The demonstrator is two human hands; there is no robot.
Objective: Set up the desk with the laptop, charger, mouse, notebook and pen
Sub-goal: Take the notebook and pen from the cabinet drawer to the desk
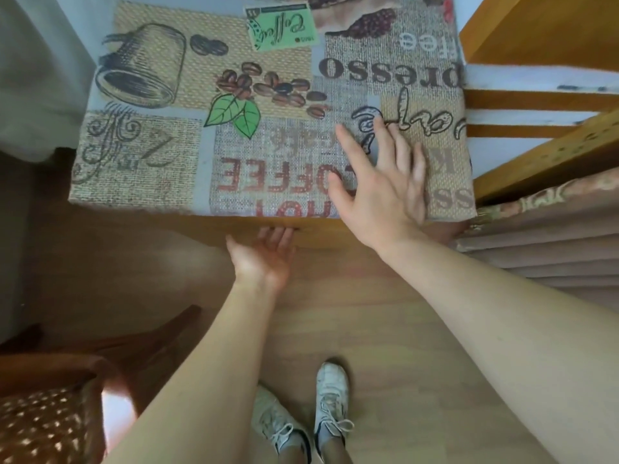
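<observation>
A small desk (174, 152) covered by a coffee-print cloth fills the upper middle of the head view. Nothing stands on it; no laptop, charger, mouse, notebook or pen is in view. My right hand (385, 182) lies palm down with fingers spread on the cloth near the desk's front right corner. My left hand (264, 256) is palm up just under the desk's front edge, its fingertips hidden beneath the wooden rim. Neither hand holds anything that I can see.
A wooden chair or shelf frame (542, 142) stands against the desk's right side, with a patterned cushion (542, 202) below it. A dark wooden chair with a spotted seat (43, 423) is at the lower left. White curtain (37, 78) hangs at left. My white sneakers (301, 420) stand on the wood floor.
</observation>
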